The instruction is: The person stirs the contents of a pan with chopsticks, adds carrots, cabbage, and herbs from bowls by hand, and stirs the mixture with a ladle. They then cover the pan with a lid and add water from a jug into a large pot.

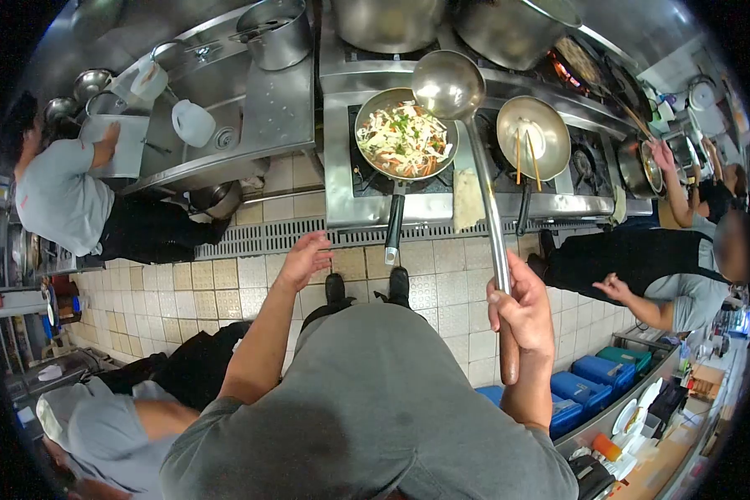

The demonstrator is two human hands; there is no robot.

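My right hand (522,304) is wrapped round the handle of a long metal ladle (450,86). Its bowl is above the stove, overlapping the right rim of a frying pan (397,178) in the view. Chopped vegetables (404,137), pale with green and orange bits, fill much of that pan. Nothing is in my left hand (306,260), which hovers in front of the stove with its fingers apart, left of the pan's black handle (395,223). To the right, a second pan (550,125) holds a pair of chopsticks (519,157) and something white.
Large pots (389,25) stand at the stove's back. A folded cloth (469,200) hangs over its front edge. Left is a steel sink (225,137) with a white jug (193,123). Co-workers stand left, right and behind me. Blue bins (581,388) sit behind at right.
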